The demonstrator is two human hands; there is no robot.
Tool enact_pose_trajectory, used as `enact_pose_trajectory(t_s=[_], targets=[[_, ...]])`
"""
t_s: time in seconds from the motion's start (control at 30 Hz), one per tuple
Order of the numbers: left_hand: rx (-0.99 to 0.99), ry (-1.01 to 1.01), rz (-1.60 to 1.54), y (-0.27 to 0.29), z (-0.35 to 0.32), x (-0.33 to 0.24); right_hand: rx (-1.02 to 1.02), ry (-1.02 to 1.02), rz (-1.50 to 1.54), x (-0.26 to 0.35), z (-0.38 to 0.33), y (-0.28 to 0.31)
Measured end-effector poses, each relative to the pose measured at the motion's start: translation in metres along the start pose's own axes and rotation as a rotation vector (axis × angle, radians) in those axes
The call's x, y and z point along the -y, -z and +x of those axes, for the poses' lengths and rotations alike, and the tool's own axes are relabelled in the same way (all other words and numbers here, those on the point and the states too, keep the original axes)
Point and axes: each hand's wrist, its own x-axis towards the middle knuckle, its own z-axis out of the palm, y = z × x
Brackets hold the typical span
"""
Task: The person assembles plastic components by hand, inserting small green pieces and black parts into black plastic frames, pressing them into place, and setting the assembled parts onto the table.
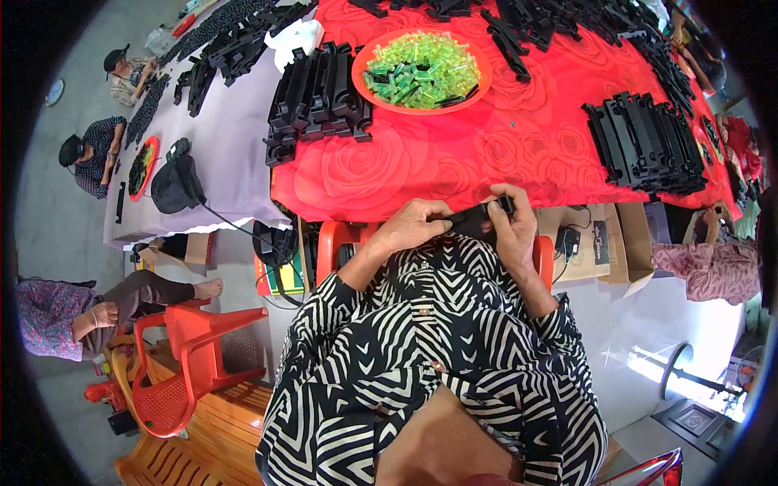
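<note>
A: Where do we have the part, and which hand is nearer?

B: The black part point(472, 220) is between our hands, above our shirt point(462, 308), by the near edge of the red desk point(519, 154). It lies at 3 o'clock from our left grip point(412, 224) and at 9 o'clock from our right grip point(515, 227). Both touch it, so neither is nearer.

A: How does its long axis run?

B: Roughly from 8 o'clock up to 2 o'clock, as far as our fingers let us see.

A: And each grip?

B: On the left we pinch one end between thumb and finger. On the right we clasp the other end, thumb laid across the top; our fingers hide the underside.

A: Which containers do we see?

B: At 11 o'clock from the part we have the orange bowl point(421, 110), heaped with clear yellow-green pieces point(425, 55) and a few dark ones. Well off at 9 o'clock, on the pale desk point(235, 154), a red plate point(154, 148) holds dark and green bits. At 3 o'clock, below our desk, stands a carton point(636, 243); we cannot tell what is in it.
</note>
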Motion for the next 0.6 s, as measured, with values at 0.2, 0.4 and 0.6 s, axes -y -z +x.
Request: enact_pose_trajectory(t_s=[0.2,0.4,0.6], targets=[[-0.175,0.03,0.045,-0.009,-0.001,-0.001,-0.305,0.268,-0.469,0.015,0.004,0.006],[-0.132,0.062,0.067,-0.015,-0.002,-0.004,0.034,0.335,-0.495,0.027,-0.013,-0.013],[-0.134,0.075,-0.072,-0.022,-0.003,-0.026,0.115,0.409,-0.814,0.011,-0.006,-0.012]])
